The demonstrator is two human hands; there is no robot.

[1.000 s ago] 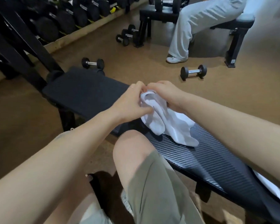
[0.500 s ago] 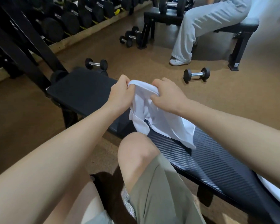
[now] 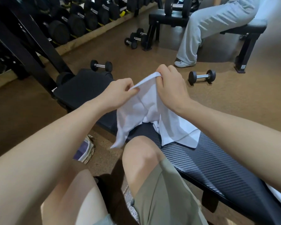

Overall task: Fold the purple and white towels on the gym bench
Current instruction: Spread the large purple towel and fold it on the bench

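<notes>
A white towel hangs from both my hands above the black gym bench. My left hand pinches its upper edge at the left. My right hand grips the same edge higher, at the right. The towel's lower part drapes onto the bench pad and one corner dangles beside my knee. A strip of white cloth shows at the bench's near right end, under my right forearm. No purple towel can be seen on the bench.
Small dumbbells lie on the brown floor beyond the bench. A dumbbell rack runs along the back left. A person in grey trousers sits on another bench at the back right. A bag lies by my left leg.
My hands have lifted the white towel off the bench and moved apart along its top edge. The bunched cloth has opened out and now hangs between them.
</notes>
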